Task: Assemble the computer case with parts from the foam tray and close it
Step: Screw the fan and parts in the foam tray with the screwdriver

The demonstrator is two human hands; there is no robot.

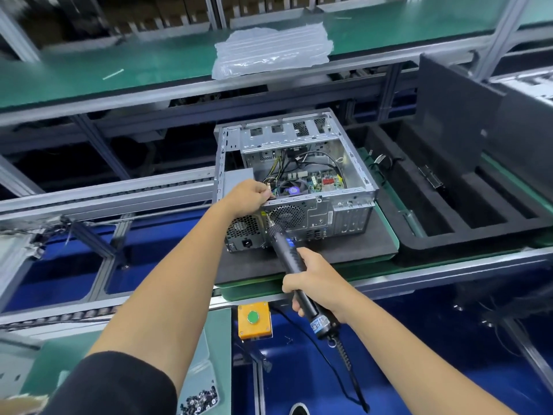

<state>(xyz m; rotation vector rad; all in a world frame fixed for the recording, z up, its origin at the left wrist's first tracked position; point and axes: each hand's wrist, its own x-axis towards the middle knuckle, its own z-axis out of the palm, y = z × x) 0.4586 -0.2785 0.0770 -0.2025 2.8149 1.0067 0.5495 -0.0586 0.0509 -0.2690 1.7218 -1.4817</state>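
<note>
The step in hand looks like a screw-fastening on the rear panel of the computer case (294,175). The case lies on its side, open upward, on a dark foam pad (353,251) on the conveyor desk (449,266), so the motherboard (311,182) and its cables show inside. The side panel (454,115) is not yet on; it stands tilted behind the black foam tray (466,205), just to the right of the case.

The left hand (250,197) is curled over the upper rear edge of the case, near the power supply (244,232), and seems to grip that edge to steady it. The right hand (311,283) is wrapped around the electric screwdriver (294,265), whose tip touches the rear panel between the power supply grille and the round fan grille (287,215). Whether a screw sits on the bit I cannot tell.

I judge the task is in the middle: fixing is going on, closing is still to come. The next move calls for keeping the bit straight on the screw and pressing gently while the case is held firm. A pile of screws (199,401) lies near the bottom edge.
</note>
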